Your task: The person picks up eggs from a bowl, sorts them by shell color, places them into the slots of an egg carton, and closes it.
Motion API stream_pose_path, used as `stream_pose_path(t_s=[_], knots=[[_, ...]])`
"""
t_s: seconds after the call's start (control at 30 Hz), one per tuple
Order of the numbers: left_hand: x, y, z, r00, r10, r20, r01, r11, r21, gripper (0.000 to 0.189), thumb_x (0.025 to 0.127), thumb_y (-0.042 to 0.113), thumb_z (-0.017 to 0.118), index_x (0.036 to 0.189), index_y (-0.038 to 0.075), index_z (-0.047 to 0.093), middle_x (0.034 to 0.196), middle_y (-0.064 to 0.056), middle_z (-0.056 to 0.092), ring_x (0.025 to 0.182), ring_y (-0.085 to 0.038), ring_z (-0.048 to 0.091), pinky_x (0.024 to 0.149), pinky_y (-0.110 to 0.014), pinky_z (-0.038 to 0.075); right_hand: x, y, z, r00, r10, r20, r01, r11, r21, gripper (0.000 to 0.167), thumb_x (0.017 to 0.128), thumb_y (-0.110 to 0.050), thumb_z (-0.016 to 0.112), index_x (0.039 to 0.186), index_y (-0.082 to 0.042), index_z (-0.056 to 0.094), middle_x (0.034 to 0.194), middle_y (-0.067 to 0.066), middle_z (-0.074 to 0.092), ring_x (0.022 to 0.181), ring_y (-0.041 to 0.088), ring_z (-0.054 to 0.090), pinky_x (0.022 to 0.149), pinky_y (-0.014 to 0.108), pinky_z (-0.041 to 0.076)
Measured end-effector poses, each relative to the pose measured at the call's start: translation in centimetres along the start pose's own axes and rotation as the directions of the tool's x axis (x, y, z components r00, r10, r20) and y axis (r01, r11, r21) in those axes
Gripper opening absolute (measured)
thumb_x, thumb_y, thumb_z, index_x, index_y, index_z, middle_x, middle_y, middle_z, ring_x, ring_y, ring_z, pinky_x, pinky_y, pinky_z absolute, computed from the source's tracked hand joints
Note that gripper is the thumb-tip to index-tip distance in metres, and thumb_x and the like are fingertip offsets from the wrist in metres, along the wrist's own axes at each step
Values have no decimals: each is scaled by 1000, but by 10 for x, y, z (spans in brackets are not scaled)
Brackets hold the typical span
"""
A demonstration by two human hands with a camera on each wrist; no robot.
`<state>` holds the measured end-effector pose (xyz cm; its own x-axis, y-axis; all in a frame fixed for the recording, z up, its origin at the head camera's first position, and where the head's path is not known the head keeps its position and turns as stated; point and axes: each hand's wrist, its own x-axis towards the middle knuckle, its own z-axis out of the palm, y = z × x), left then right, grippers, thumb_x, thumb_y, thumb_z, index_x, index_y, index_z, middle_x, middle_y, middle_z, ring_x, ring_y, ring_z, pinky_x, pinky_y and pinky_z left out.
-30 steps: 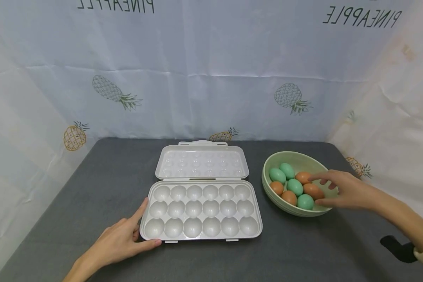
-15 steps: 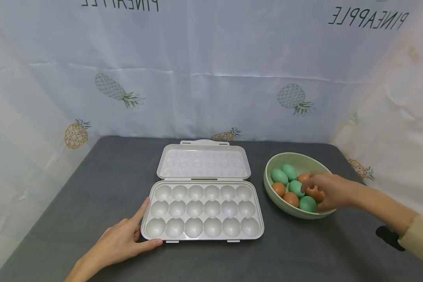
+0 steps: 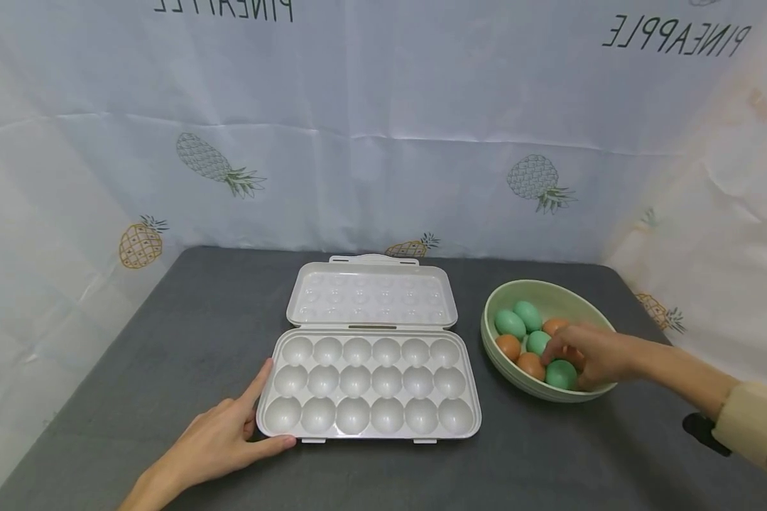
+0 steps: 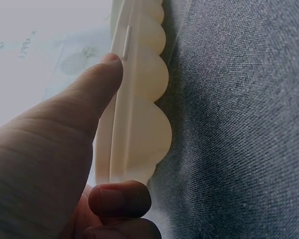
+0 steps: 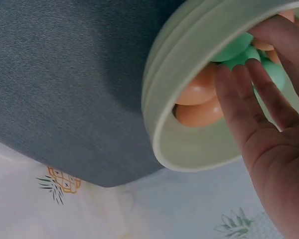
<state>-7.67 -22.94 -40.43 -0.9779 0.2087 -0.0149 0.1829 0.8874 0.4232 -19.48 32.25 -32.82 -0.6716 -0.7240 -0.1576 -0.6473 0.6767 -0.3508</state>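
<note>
A white plastic egg tray (image 3: 370, 387) lies with its lid folded back, rows of round hollows facing up. My left hand (image 3: 214, 440) rests at its near left corner, thumb along the front edge and index finger along the left side. In the left wrist view, the thumb touches the rim of the tray (image 4: 139, 134). My right hand (image 3: 597, 353) reaches into a pale green bowl (image 3: 514, 376) on the right. Its fingers straddle a green egg (image 3: 560, 375) and partly cover a brown egg. In the right wrist view, the fingers (image 5: 239, 99) look fairly straight among the eggs.
Other green and brown eggs (image 3: 510, 324) lie in the bowl. Dark grey cloth (image 3: 230, 305) covers the table. A pale curtain (image 3: 383, 177) printed with pineapples hangs behind and at the sides. Near the right sleeve (image 3: 751, 426) is a black strap (image 3: 706, 433).
My right hand has moved left and lower into the bowl, its fingers coming down among the eggs. The left hand stays at the tray's corner; the whole head view shifts slightly.
</note>
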Motion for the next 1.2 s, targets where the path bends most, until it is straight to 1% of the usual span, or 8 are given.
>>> stream_pose_path(t_s=[0.17,0.27,0.4,0.53,0.6,0.83,1.03,1.2], knots=[[0,0,0,1000,0,1,0,1000,-5,116,79,70,75,165,17,19,59,20,34,54,5,27,54,-21,29,3,8,7,999,-48,-5,48,999,1,39,60,5,86,91,-16,73,89,-8,68,79,-3,48,65,22,44],[-1,0,1,1000,-5,4,5,1000,-8,115,79,70,75,165,17,18,60,20,35,55,4,28,54,-21,29,6,11,12,992,-121,-45,121,993,-4,39,58,10,79,81,-19,70,69,-12,53,69,-7,33,58,15,33],[-1,0,3,1000,-13,2,13,1000,-7,116,79,71,74,165,19,18,61,20,36,56,4,29,55,-21,29,9,13,14,983,-172,-66,172,985,1,40,58,12,75,75,-24,67,63,-11,42,70,-7,27,56,13,26],[-1,0,4,1000,-23,-4,23,1000,-5,115,79,72,74,165,21,18,61,19,37,57,4,30,55,-21,30,11,16,14,994,-107,-9,107,994,36,38,60,9,78,79,-23,69,71,-16,56,72,-6,34,58,17,32],[-1,0,5,1000,-28,-1,28,1000,-11,115,78,73,73,165,23,17,61,20,37,57,4,31,56,-21,30,11,19,15,995,-104,1,104,994,30,37,59,8,79,83,-20,70,73,-16,60,71,-7,37,58,18,35],[2,-2,6,999,29,-23,-30,999,-20,116,80,69,75,166,19,14,58,21,34,54,5,28,52,-21,30,9,27,16,990,-142,-8,142,990,25,36,63,3,86,94,-9,73,82,-7,72,73,-6,56,59,22,48],[1,-4,8,1000,16,-14,-16,1000,-25,116,80,69,75,166,20,15,60,21,34,55,5,28,53,-21,30,10,28,20,974,-214,-68,213,977,-15,38,57,3,87,90,-10,75,78,-7,72,68,-6,54,55,17,44],[1,-4,9,1000,17,-19,-18,999,-30,116,79,69,76,165,19,17,59,21,33,54,5,27,52,-20,29,9,28,23,981,-186,-58,185,983,-20,38,58,3,86,91,-10,75,80,-8,72,70,-6,55,56,19,44]])
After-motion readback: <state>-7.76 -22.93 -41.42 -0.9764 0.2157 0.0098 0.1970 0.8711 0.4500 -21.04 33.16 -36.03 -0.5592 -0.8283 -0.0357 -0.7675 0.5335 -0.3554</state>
